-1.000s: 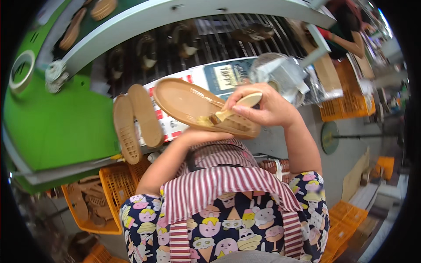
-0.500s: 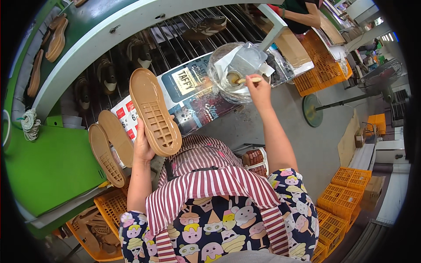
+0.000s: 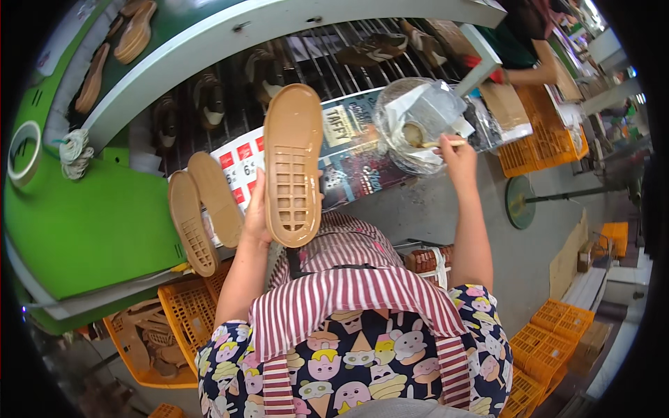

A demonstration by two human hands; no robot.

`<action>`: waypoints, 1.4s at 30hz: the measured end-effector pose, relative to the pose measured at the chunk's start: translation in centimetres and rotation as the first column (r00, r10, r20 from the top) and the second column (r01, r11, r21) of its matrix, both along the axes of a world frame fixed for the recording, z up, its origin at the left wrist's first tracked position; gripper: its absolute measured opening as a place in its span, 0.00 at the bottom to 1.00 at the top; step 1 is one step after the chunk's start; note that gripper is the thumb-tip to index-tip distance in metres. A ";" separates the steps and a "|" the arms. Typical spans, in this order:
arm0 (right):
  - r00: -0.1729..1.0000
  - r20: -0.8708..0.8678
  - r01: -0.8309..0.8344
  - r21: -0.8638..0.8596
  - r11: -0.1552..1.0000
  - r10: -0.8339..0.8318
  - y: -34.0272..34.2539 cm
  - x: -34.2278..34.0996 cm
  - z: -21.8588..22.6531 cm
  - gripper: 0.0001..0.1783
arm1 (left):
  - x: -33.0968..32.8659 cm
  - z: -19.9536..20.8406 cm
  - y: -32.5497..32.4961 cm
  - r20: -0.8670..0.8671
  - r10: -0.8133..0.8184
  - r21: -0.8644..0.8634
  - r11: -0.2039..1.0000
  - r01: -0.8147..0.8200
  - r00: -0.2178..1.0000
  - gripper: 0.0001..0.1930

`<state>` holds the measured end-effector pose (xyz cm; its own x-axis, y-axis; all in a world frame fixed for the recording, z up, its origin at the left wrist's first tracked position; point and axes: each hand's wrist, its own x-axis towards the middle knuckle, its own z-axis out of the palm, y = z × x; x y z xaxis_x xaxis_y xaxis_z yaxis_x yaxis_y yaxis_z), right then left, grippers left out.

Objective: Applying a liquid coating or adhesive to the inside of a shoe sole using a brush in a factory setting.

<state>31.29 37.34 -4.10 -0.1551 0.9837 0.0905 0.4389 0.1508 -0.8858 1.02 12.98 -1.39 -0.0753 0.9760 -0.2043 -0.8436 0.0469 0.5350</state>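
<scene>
Here's the green desk (image 3: 90, 230) filling the left side, a coil of string (image 3: 74, 153) near its far edge, and a rack of metal rods (image 3: 317, 52) runs behind the work. Printed sheets (image 3: 355, 177) line the rack's near edge, with grey floor (image 3: 498, 254) off to the right and a co-worker's arm (image 3: 533, 75) beyond. Now the count: one tan sole (image 3: 295, 132) is up in the left hand (image 3: 257, 217), glossy, gridded end toward the wearer, fingers closed around its edges above the sheets. Two loose soles (image 3: 214, 198) lie by the desk's right edge, and at least five shoes (image 3: 209, 104) sit on the rack. One right hand (image 3: 458, 157), fingers pinched shut on one brush (image 3: 433, 144), its head at one pot (image 3: 412, 132) in clear plastic; whether it dips in, I cannot tell. One orange crate (image 3: 171, 381) holds soles too jumbled to count.
</scene>
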 end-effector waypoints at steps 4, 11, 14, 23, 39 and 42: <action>0.972 -0.227 -0.072 -0.052 0.996 0.058 -1.9 -0.2 3.1 0.14 | 0.4 1.0 0.1 0.060 -0.034 0.041 0.999 0.032 0.998 0.37; 0.757 -0.578 -0.282 0.132 0.950 0.304 -7.1 -8.1 9.6 0.12 | 1.6 2.0 0.2 0.137 -0.151 0.072 0.987 0.143 0.979 0.36; 0.741 -0.564 -0.313 0.191 0.930 0.365 -7.5 -10.1 9.7 0.11 | 2.8 3.0 0.4 0.065 -0.130 -0.028 0.991 0.132 0.989 0.36; 0.782 -0.393 -0.378 0.318 0.870 0.484 -9.9 -12.8 8.8 0.08 | 2.5 0.9 0.3 -0.021 -0.082 -0.078 0.994 0.080 0.996 0.36; 0.596 -0.221 -0.707 0.311 0.635 0.772 -15.8 -11.5 9.0 0.07 | 0.0 0.6 1.8 0.138 -0.039 0.100 0.995 0.025 0.990 0.33; 0.500 -0.204 -0.819 0.204 0.536 0.842 -14.7 -11.3 10.6 0.07 | -0.3 0.2 1.7 0.125 -0.044 0.019 0.999 0.042 0.991 0.32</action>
